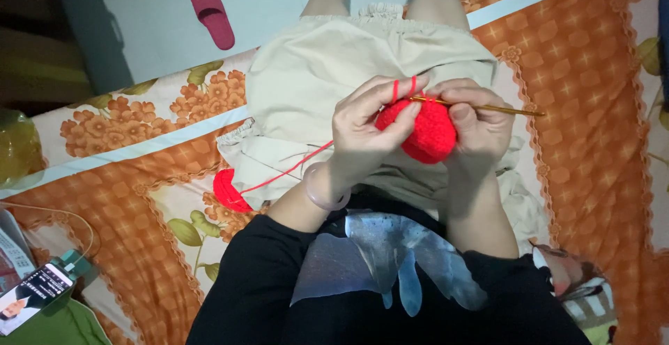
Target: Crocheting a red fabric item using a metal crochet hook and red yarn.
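Crochet piece (428, 132), red, looking soft, light, squashy | left hand (366, 125) pinching its edge, tensioning yarn (286, 171) | right hand (481, 125) gripping hook (488, 108), cupping the piece

Head camera, facing steeply down onto lap (close range); single view.

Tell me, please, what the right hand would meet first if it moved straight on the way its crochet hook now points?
The right hand aims its crochet hook leftward, tip at the red crocheted piece. Going straight on, it would likely meet the left hand's fingers, where the red yarn loops over; depth is hard to judge.
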